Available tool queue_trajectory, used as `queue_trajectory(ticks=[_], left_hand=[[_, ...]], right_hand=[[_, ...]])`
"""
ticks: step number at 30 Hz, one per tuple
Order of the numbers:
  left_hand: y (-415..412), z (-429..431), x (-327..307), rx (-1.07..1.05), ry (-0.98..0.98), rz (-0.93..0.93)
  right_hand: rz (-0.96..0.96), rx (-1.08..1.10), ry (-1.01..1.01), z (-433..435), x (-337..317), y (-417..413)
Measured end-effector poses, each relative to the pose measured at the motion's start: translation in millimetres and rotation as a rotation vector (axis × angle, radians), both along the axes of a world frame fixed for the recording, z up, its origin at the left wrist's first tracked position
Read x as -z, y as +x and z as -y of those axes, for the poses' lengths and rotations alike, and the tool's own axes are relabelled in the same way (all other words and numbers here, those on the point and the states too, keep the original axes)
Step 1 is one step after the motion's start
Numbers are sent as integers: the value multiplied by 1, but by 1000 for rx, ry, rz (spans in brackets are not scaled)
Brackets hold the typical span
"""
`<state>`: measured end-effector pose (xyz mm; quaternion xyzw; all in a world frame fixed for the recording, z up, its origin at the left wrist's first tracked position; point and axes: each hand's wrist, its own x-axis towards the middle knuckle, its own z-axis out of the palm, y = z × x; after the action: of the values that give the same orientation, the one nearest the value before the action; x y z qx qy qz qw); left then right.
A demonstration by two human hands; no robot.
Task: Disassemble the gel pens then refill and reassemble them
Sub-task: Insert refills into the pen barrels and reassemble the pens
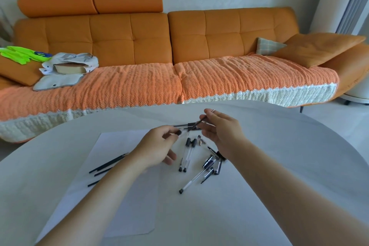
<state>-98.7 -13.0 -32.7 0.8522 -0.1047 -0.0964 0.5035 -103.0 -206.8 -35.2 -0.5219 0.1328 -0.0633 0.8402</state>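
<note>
My left hand (159, 145) pinches the black end of a clear pen barrel (183, 131) above the white table (279, 166). My right hand (221, 129) pinches a thin dark refill (197, 123), its lower end at the barrel's mouth. Two clear empty barrels (186, 154) lie side by side under the hands. A metal tip (200, 142) lies beside them. Several pen caps (212, 163) and another clear barrel (194, 178) lie to the right. Several dark refills (107, 164) lie on a white paper sheet (111, 195) at left, partly hidden by my left forearm.
A whole pen (184, 125) lies on the table behind the hands. An orange sofa (159, 46) runs along the far side, with cushions, a green cloth (22, 54) and a bag (67, 66) on it. The table's curved far edge lies just beyond the hands.
</note>
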Motion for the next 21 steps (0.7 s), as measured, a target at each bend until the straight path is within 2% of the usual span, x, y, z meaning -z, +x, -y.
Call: queue_trajectory(ticks=[5,9,21], left_hand=[[-8,-2,-5,90,-34,35],[-5,-5,-2,99,26,126],[-3,-6,-1,120,-8,79]], right_hand=[[8,68,86,5,1,0],[12,74,133,8,4,0],[47,50,112,10,3,0]])
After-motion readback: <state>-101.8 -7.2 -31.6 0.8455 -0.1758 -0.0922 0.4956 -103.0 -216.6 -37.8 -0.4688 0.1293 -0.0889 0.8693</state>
